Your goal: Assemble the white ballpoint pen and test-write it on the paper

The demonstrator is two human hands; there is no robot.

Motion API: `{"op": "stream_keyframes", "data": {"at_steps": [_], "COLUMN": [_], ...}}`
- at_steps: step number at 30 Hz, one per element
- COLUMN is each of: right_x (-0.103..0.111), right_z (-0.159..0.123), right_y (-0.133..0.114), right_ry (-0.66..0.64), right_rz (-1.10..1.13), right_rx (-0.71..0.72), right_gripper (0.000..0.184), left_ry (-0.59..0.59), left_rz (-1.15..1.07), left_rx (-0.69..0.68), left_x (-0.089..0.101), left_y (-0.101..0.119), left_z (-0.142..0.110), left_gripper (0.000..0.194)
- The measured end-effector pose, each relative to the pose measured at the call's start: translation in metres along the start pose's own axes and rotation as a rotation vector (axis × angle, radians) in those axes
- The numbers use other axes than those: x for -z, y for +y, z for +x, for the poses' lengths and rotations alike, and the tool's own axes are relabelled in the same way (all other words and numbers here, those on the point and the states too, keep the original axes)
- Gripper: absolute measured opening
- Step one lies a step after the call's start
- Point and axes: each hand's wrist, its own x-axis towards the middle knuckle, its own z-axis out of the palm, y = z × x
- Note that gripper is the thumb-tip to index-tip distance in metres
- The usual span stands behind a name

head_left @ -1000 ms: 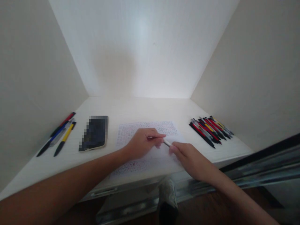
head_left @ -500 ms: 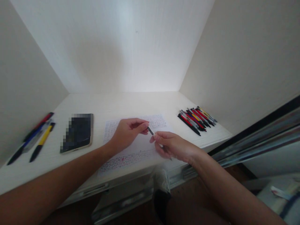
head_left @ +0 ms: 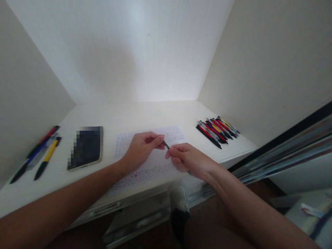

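Observation:
Both my hands meet over a sheet of paper [head_left: 150, 162] covered with small coloured marks, in the middle of a white desk [head_left: 135, 114]. My left hand [head_left: 142, 148] pinches one end of a thin dark pen [head_left: 166, 145] between thumb and fingers. My right hand [head_left: 187, 160] is closed round the other end of the same pen, and most of the pen is hidden inside it. The fingertips of the two hands are almost touching.
A pile of several red, black and yellow pens [head_left: 216, 129] lies at the right of the desk. A dark phone [head_left: 86, 147] lies left of the paper, and several pens [head_left: 36, 154] further left. White walls enclose the desk on three sides. A metal rail [head_left: 285, 157] runs along the right.
The camera view swung to the right. My right hand drew closer to my left and closed round the pen, so less of the pen shows between them.

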Motion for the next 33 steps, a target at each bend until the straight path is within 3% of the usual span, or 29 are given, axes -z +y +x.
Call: {"op": "stream_keyframes", "data": {"at_steps": [6, 10, 17, 20, 23, 26, 27, 29, 30, 31, 32, 33], "right_x": [-0.001, 0.001, 0.000, 0.013, 0.049, 0.101, 0.120, 0.158, 0.176, 0.193, 0.208, 0.220], "right_z": [-0.007, -0.007, -0.005, -0.002, -0.004, -0.015, -0.018, -0.018, -0.015, -0.010, -0.003, 0.003], "right_y": [-0.004, 0.000, 0.001, -0.003, -0.015, -0.029, -0.031, -0.032, -0.030, -0.027, -0.024, -0.019], "right_ry": [-0.202, -0.272, -0.095, -0.030, 0.203, 0.701, 0.825, 0.955, 0.969, 0.966, 1.052, 1.051], "right_rz": [0.271, 0.315, 0.158, -0.080, -0.516, -1.025, -1.177, -1.348, -1.393, -1.424, -1.420, -1.426], "right_rx": [-0.028, -0.012, 0.039, 0.123, 0.356, 0.507, 0.483, 0.363, 0.281, 0.207, 0.101, 0.043], "right_gripper": [0.015, 0.017, 0.022, 0.028, 0.034, 0.041, 0.049, 0.062, 0.061, 0.053, 0.044, 0.040], "left_ry": [-0.020, -0.048, -0.004, 0.064, 0.205, 0.393, 0.474, 0.523, 0.450, 0.453, 0.452, 0.415], "left_rz": [-0.051, -0.073, 0.010, 0.140, 0.419, 1.018, 1.147, 1.323, 1.381, 1.429, 1.452, 1.464], "left_rx": [-0.062, -0.105, -0.134, -0.175, -0.271, -0.280, -0.198, 0.055, 0.124, 0.194, 0.299, 0.369], "left_x": [0.004, 0.010, 0.009, 0.019, 0.060, 0.129, 0.151, 0.187, 0.198, 0.204, 0.207, 0.207], "left_y": [0.005, 0.006, -0.006, 0.005, 0.028, 0.049, 0.052, 0.051, 0.046, 0.039, 0.030, 0.021], "left_z": [0.000, 0.001, 0.005, 0.009, 0.011, -0.002, -0.011, -0.035, -0.047, -0.058, -0.067, -0.074], "left_gripper": [0.010, 0.008, 0.016, 0.022, 0.028, 0.034, 0.033, 0.029, 0.030, 0.031, 0.032, 0.033]}}
